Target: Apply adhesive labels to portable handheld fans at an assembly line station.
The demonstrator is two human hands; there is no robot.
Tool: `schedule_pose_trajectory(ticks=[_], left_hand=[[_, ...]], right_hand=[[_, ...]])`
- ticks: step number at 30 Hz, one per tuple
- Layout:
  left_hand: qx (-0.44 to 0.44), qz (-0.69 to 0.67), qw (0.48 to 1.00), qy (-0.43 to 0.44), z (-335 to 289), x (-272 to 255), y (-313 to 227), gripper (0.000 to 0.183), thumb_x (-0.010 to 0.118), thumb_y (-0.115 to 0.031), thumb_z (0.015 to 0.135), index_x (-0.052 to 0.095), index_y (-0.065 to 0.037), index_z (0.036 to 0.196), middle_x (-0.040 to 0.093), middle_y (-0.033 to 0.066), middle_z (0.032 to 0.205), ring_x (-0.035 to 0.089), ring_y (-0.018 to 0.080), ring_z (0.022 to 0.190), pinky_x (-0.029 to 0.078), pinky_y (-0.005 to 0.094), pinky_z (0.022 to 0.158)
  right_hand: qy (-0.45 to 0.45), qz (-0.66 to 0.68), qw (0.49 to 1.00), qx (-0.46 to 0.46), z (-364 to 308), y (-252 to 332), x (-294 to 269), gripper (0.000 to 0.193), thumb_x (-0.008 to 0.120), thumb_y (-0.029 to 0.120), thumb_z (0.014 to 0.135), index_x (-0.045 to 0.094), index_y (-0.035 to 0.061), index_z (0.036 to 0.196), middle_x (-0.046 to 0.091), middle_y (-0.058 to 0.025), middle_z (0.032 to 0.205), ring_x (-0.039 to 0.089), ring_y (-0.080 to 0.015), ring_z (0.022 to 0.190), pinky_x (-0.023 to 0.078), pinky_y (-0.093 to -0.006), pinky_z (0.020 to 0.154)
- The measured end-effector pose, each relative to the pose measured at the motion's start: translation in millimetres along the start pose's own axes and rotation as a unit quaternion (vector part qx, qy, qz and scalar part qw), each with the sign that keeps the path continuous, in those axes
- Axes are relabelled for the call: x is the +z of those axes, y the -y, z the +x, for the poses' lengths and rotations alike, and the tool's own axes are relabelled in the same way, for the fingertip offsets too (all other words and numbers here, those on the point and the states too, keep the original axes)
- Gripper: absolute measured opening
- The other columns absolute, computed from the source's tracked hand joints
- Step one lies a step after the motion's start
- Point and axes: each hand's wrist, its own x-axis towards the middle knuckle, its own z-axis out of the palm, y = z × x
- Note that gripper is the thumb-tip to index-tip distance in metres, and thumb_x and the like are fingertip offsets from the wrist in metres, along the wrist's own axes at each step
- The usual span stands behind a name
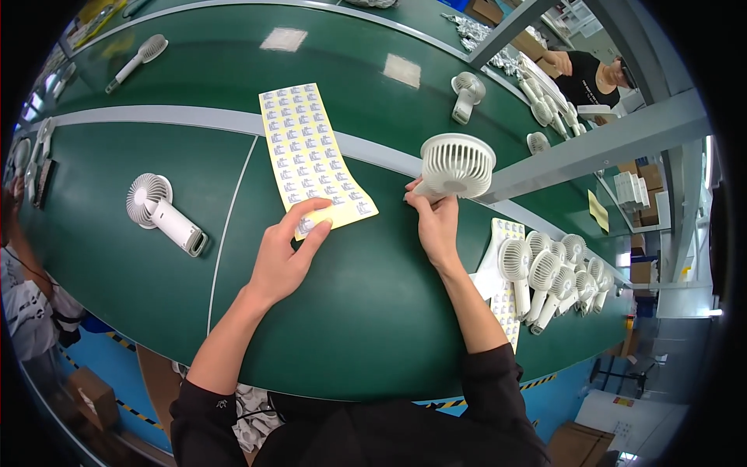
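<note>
A yellow sheet of small printed stickers (310,148) lies across the table and its grey strip, in front of me. At its near left corner, my left hand (278,257) has index finger and thumb on the sheet; whether a single sticker is between them, I cannot tell. My right hand (437,226) is closed around the handle of a white handheld fan (457,165), held up with its round grille toward the far side. Its fingers are partly hidden behind the fan. Left of the sheet, another handheld fan (173,214) lies on the green table.
At the right, several white fans (545,272) lie bunched beside a second sticker sheet (502,311). A grey metal post (599,144) crosses the right side. Beyond the grey strip lie more fans (468,95). Other people (591,78) are at the far right and left edge.
</note>
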Motion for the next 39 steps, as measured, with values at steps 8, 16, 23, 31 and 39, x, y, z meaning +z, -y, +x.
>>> schedule_pose_trajectory(ticks=[8,16,23,31,39], left_hand=[[0.033,-0.011,0.999,-0.022,-2.9,-2.2,0.4,0.029,0.062,-0.018,0.099,0.061,-0.006,0.126,0.071,0.0127,0.107,0.064,0.0163,0.095,0.049,0.0290,0.086],[0.017,0.011,1.000,-0.014,-2.8,2.5,-0.9,0.029,0.061,-0.014,0.099,0.062,-0.007,0.127,0.071,0.0107,0.104,0.062,0.0143,0.091,0.048,0.0279,0.083],[-0.013,0.030,0.999,0.004,-4.1,1.4,-3.5,0.029,0.061,-0.014,0.099,0.061,-0.006,0.128,0.071,0.0125,0.110,0.062,0.0146,0.096,0.048,0.0286,0.086],[0.002,0.036,0.999,0.020,-6.3,1.9,-4.2,0.032,0.060,-0.012,0.100,0.057,-0.006,0.131,0.068,0.0155,0.115,0.062,0.0173,0.102,0.047,0.0297,0.091],[-0.010,-0.058,0.998,0.001,-6.2,0.0,-0.6,0.029,0.065,-0.007,0.097,0.054,-0.005,0.124,0.061,0.0092,0.113,0.058,0.0149,0.105,0.047,0.0279,0.090]], right_hand=[[0.041,0.122,0.986,0.110,-51.1,34.4,-8.8,0.025,0.051,0.022,0.106,0.045,0.0041,0.122,0.057,-0.0057,0.101,0.061,-0.0146,0.088,0.050,-0.0313,0.080],[0.038,0.222,0.961,0.158,-89.2,36.9,-16.7,0.019,0.051,0.020,0.105,0.048,0.0034,0.113,0.056,-0.0071,0.098,0.061,-0.0161,0.080,0.051,-0.0330,0.072],[0.070,0.261,0.947,0.176,-100.1,36.2,-17.6,0.022,0.052,0.022,0.104,0.048,0.0017,0.112,0.056,-0.0085,0.095,0.061,-0.0180,0.078,0.051,-0.0344,0.072],[0.068,0.207,0.957,0.193,-107.5,43.8,-10.7,0.022,0.057,0.015,0.101,0.049,0.0012,0.117,0.061,-0.0087,0.096,0.063,-0.0150,0.078,0.051,-0.0297,0.068],[0.009,-0.017,0.974,0.227,-108.2,40.4,-3.7,0.032,0.071,0.022,0.094,0.055,0.0004,0.111,0.063,-0.0043,0.085,0.061,-0.0089,0.068,0.049,-0.0262,0.061]])
